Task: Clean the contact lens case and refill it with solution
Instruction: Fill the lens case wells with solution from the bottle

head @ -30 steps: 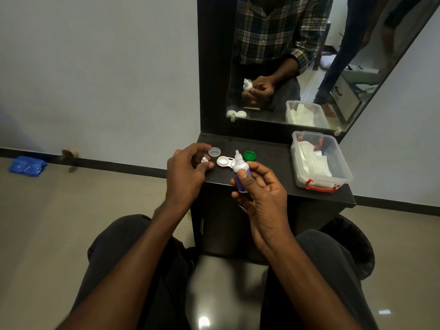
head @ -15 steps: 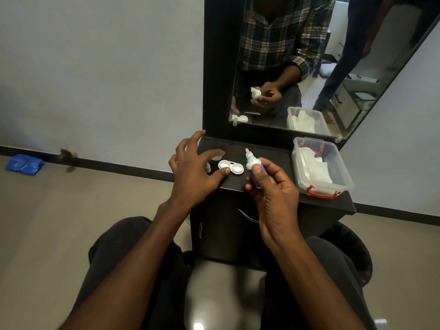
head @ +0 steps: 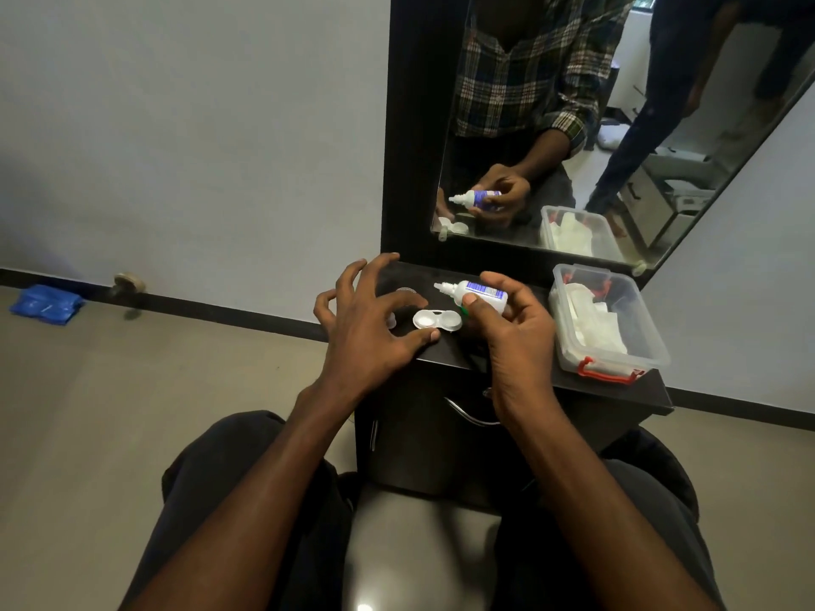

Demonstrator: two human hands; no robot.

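Head view: the right hand [head: 516,341] has its grip curled round the solution bottle [head: 478,294], held tipped on its side with the uncapped nozzle pointing left, above the right part of the contact lens case [head: 437,320]. The case lies open on the dark bench [head: 617,388], near its left front edge, both white wells facing up. The left hand [head: 368,321] hovers over the bench's left edge with fingers spread and loosely bent, gripping nothing; its thumb tip sits just at the case's near rim, whether touching I cannot tell. A clear lid [head: 405,293] lies on the bench beyond that hand. A clear plastic box [head: 611,328] with red clasps takes up the bench's right side, leaving a bare strip between it and the right hand. A mirror [head: 573,125] stands at the far edge
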